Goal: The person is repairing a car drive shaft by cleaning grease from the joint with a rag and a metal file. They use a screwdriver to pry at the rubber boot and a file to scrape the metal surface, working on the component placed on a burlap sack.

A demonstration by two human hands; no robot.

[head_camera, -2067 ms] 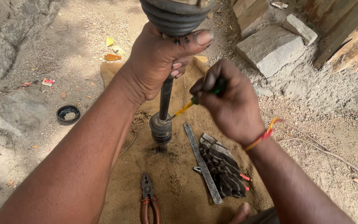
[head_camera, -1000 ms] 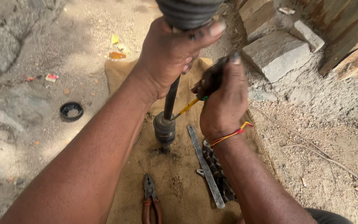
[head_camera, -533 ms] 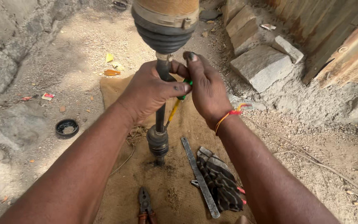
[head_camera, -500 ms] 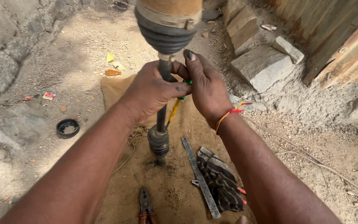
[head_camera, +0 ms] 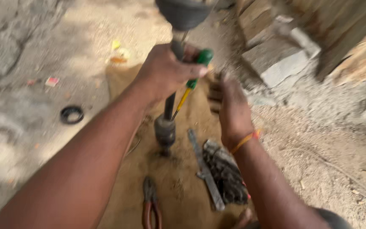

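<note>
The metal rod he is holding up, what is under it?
The rod stands with its thick bottom end on a brown sack cloth spread over dirt. The left hand grips it. Pliers and a flat metal bar lie nearby. Whatever is beneath the cloth is covered.

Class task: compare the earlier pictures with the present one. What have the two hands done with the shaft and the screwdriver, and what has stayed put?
The right hand has let go of the green-handled screwdriver and drawn back, open, beside the shaft. The left hand still grips the upright shaft and now pins the screwdriver against it. The pliers, the flat metal bar, the black ring and the burlap cloth lie where they were.
</note>
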